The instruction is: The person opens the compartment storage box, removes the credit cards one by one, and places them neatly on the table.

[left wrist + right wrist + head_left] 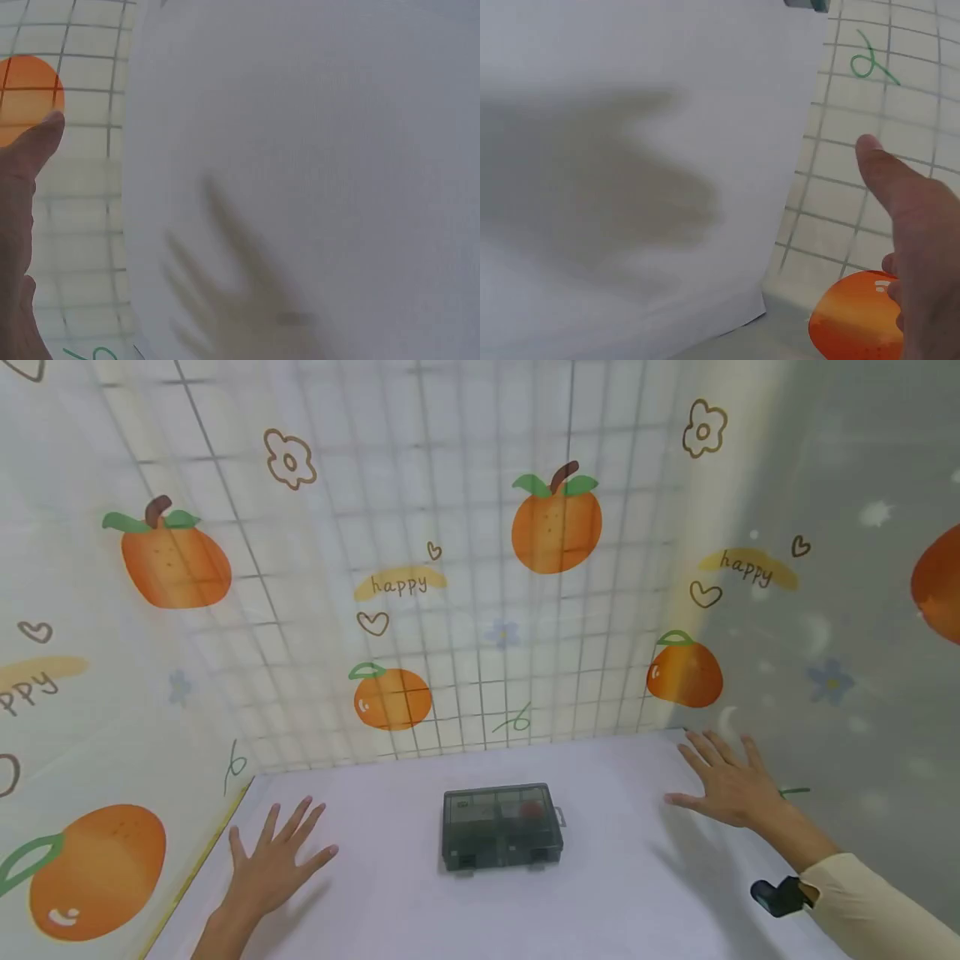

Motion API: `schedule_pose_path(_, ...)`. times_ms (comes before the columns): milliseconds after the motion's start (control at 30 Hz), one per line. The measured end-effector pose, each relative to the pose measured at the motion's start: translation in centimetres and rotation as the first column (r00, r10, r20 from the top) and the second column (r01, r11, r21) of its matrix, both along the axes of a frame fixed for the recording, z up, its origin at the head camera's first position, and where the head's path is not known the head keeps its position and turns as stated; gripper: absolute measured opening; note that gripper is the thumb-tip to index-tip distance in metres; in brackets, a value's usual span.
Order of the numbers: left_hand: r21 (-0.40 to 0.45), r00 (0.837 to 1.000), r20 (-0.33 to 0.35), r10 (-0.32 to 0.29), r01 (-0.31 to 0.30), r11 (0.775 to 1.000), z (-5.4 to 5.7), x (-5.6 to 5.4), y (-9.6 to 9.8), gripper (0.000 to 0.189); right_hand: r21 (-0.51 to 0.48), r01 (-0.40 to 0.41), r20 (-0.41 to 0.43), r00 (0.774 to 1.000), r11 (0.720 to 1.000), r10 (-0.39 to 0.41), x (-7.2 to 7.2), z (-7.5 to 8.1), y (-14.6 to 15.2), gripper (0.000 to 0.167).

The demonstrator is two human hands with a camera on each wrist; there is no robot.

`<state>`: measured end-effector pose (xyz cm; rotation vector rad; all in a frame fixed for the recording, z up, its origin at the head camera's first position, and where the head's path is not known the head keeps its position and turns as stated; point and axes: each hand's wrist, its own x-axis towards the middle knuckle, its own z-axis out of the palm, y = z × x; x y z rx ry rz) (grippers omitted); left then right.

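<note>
L hand (268,864) & R hand (735,787) both spread wide above wht tbl (375,910), dk box (487,839) btwn.

Dark translucent case (498,839), lid down, lies on the white table (390,893) at lower centre; red item (531,810) visible inside. Left hand (272,864), lower left, and right hand (731,787), lower right: fingers spread, well apart from the case. Fruit-printed curtain (472,585) spans upper frame.

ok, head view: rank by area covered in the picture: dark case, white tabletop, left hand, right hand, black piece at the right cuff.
1. White tabletop
2. Dark case
3. Left hand and right hand: too alike to rank
4. Black piece
</note>
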<state>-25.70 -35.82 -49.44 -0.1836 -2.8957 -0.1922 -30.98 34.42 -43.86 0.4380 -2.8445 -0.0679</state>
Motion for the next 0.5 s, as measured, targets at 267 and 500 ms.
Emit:
schedule_pose_path(267,0.015,0.998,-0.052,-0.020,0.021,1.000,-0.4,-0.6,1.4,0.078,-0.059,0.005,0.015,1.000,0.998,-0.004,0.5,0.3,-1.5,0.107)
schedule_pose_path(500,0.099,0.993,-0.110,-0.036,0.047,0.994,-1.2,-0.9,3.9,0.073,-0.107,-0.001,0.015,1.000,0.994,0.002,1.0,-0.7,-3.1,0.102)
